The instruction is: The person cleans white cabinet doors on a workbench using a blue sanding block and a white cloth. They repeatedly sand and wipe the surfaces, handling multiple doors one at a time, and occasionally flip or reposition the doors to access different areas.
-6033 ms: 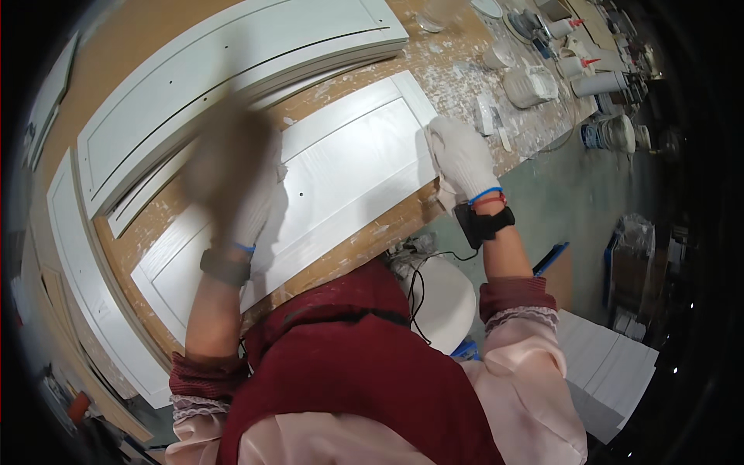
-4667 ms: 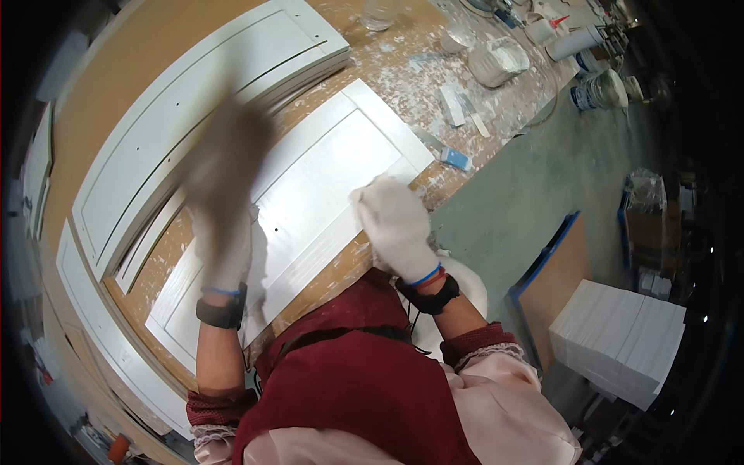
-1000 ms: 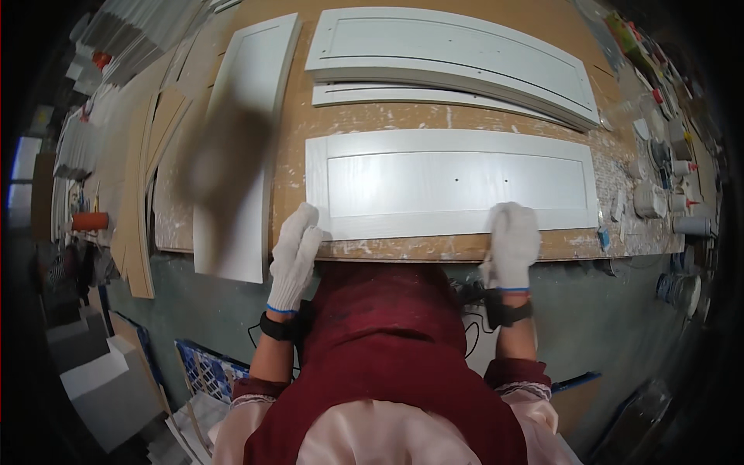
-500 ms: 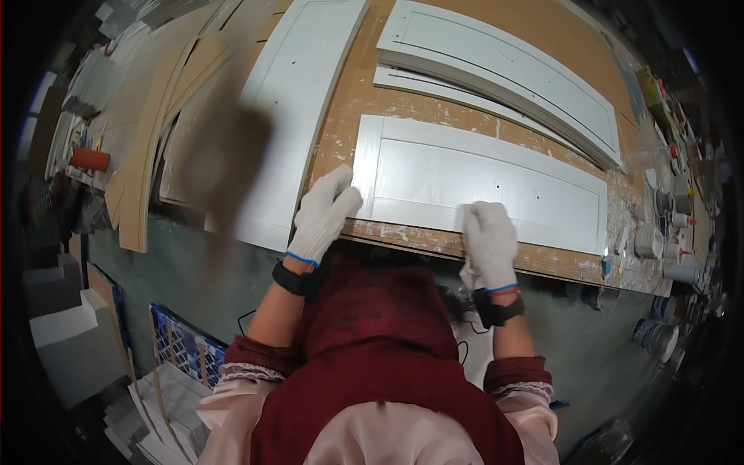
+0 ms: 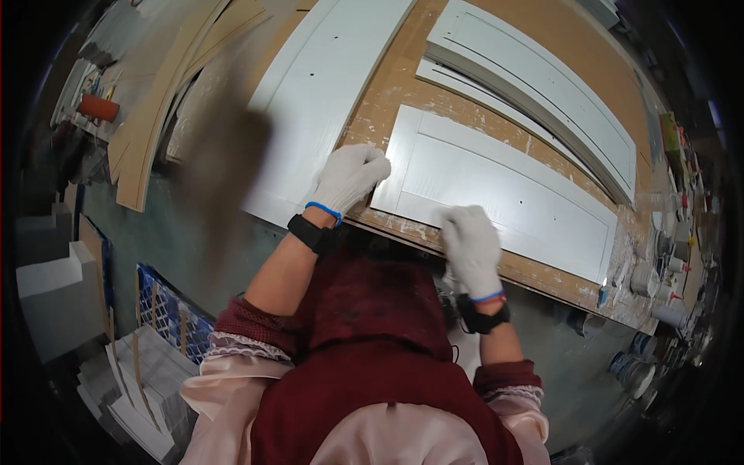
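In front of me lies a white rectangular panel [image 5: 480,174] with a recessed middle, like a cabinet door, on a brown worktable [image 5: 364,116]. My left hand [image 5: 353,174], in a white knit glove, is at the panel's left end, fingers curled against that edge. Also gloved, my right hand [image 5: 471,244] is closed over the panel's front edge, left of its middle. It is slightly blurred, and whatever its fingers may hold is hidden. Both wrists wear black bands.
A long white panel [image 5: 325,93] lies to the left, and more white panels [image 5: 535,85] are stacked behind. Cans and bottles [image 5: 670,263] crowd the right end. A dark blurred object [image 5: 229,147] blocks part of the left side. White boards [image 5: 151,380] stand lower left.
The view has turned, so the table appears tilted. My left hand has come closer to the panel's left edge. My right hand has shifted a little left along the front edge.
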`<state>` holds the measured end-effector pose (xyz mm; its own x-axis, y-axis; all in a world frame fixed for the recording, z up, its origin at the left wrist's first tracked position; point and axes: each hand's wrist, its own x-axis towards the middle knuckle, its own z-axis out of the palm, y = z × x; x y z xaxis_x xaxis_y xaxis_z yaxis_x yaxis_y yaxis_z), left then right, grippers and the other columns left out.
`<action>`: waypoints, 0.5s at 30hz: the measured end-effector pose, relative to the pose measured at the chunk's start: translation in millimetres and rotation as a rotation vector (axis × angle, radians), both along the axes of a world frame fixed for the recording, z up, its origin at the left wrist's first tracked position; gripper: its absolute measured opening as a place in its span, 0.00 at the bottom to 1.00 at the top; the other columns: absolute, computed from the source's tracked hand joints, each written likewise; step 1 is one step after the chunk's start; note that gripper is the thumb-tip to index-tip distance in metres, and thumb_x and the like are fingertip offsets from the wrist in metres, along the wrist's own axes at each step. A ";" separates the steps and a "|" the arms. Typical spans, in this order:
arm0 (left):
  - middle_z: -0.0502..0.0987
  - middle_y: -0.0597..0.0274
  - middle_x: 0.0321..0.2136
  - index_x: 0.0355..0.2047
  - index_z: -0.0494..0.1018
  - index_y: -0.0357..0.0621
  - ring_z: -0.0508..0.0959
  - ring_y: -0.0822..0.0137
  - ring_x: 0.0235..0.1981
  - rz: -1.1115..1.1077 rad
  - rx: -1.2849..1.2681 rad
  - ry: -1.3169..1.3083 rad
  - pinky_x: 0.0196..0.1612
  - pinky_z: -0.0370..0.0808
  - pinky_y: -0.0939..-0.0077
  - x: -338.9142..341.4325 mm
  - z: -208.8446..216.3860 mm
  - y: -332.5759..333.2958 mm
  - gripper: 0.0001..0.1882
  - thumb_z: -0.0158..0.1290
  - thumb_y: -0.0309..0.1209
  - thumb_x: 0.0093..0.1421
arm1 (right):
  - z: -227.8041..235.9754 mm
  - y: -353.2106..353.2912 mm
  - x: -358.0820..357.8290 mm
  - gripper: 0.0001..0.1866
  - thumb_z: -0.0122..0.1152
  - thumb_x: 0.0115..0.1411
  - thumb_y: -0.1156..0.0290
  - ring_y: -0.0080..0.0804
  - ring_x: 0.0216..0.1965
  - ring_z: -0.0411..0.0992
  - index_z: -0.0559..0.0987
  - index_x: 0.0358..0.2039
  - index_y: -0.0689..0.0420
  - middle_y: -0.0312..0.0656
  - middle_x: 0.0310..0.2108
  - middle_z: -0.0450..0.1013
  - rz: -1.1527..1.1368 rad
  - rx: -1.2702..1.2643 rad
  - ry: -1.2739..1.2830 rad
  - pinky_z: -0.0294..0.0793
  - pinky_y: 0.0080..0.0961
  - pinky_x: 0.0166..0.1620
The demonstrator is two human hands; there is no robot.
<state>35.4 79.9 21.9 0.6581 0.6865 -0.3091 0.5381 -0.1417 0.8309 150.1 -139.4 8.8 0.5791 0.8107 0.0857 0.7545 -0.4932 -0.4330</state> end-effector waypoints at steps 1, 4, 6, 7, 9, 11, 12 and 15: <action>0.66 0.69 0.11 0.15 0.69 0.41 0.64 0.76 0.15 -0.015 0.004 0.042 0.20 0.61 0.76 1.4 -2.3 0.8 0.15 0.51 0.38 0.52 | 6.9 -20.4 10.4 0.05 0.60 0.58 0.65 0.43 0.36 0.75 0.81 0.33 0.47 0.42 0.33 0.74 -0.034 -0.012 0.038 0.75 0.38 0.38; 0.69 0.65 0.11 0.14 0.71 0.41 0.66 0.71 0.14 -0.023 -0.027 0.118 0.20 0.63 0.72 5.9 -10.1 10.4 0.15 0.53 0.39 0.50 | 13.8 -39.4 25.4 0.05 0.60 0.58 0.65 0.44 0.35 0.74 0.80 0.34 0.47 0.42 0.32 0.74 -0.063 -0.145 0.053 0.74 0.39 0.37; 0.69 0.64 0.10 0.13 0.70 0.42 0.66 0.70 0.13 -0.051 0.034 0.161 0.20 0.63 0.70 11.3 -11.6 12.7 0.15 0.52 0.39 0.49 | 11.7 -27.3 21.6 0.05 0.61 0.57 0.65 0.45 0.34 0.74 0.80 0.34 0.48 0.43 0.31 0.73 0.041 -0.093 0.024 0.74 0.40 0.36; 0.69 0.64 0.10 0.12 0.70 0.42 0.66 0.69 0.13 -0.065 0.064 0.184 0.20 0.64 0.69 13.2 -10.9 12.5 0.16 0.52 0.39 0.49 | 10.3 -8.1 13.9 0.05 0.61 0.57 0.65 0.46 0.33 0.74 0.79 0.33 0.48 0.43 0.31 0.72 0.109 -0.037 0.024 0.73 0.41 0.35; 0.68 0.62 0.09 0.11 0.70 0.42 0.67 0.67 0.12 -0.058 0.048 0.215 0.20 0.64 0.67 16.3 -7.4 12.0 0.16 0.52 0.39 0.49 | 9.9 32.0 -5.1 0.05 0.60 0.57 0.65 0.47 0.33 0.73 0.79 0.33 0.48 0.44 0.31 0.72 0.237 -0.014 0.035 0.73 0.42 0.35; 0.68 0.60 0.09 0.11 0.70 0.41 0.67 0.65 0.12 -0.061 0.037 0.220 0.20 0.65 0.66 16.3 -4.8 14.3 0.16 0.52 0.39 0.48 | 10.5 60.6 -14.0 0.05 0.59 0.58 0.64 0.47 0.33 0.73 0.79 0.32 0.48 0.44 0.30 0.72 0.305 -0.063 0.065 0.73 0.42 0.35; 0.68 0.60 0.08 0.12 0.70 0.41 0.67 0.64 0.12 -0.073 0.029 0.211 0.20 0.65 0.66 15.3 -4.3 16.0 0.16 0.51 0.39 0.48 | 12.1 65.6 -11.8 0.05 0.58 0.58 0.64 0.47 0.33 0.73 0.79 0.32 0.48 0.44 0.30 0.72 0.287 -0.053 0.105 0.73 0.42 0.35; 0.71 0.53 0.12 0.15 0.72 0.39 0.71 0.57 0.16 -0.090 0.096 0.243 0.24 0.68 0.62 18.1 -5.0 16.6 0.17 0.50 0.41 0.48 | 14.5 72.4 -9.6 0.05 0.57 0.59 0.64 0.47 0.33 0.74 0.79 0.32 0.49 0.43 0.30 0.72 0.296 -0.036 0.163 0.73 0.43 0.35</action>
<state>53.5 96.5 16.9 0.6322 0.6626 -0.4016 0.7016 -0.2695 0.6597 140.5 -67.0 23.3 0.3222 0.9464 -0.0200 0.7896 -0.2804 -0.5458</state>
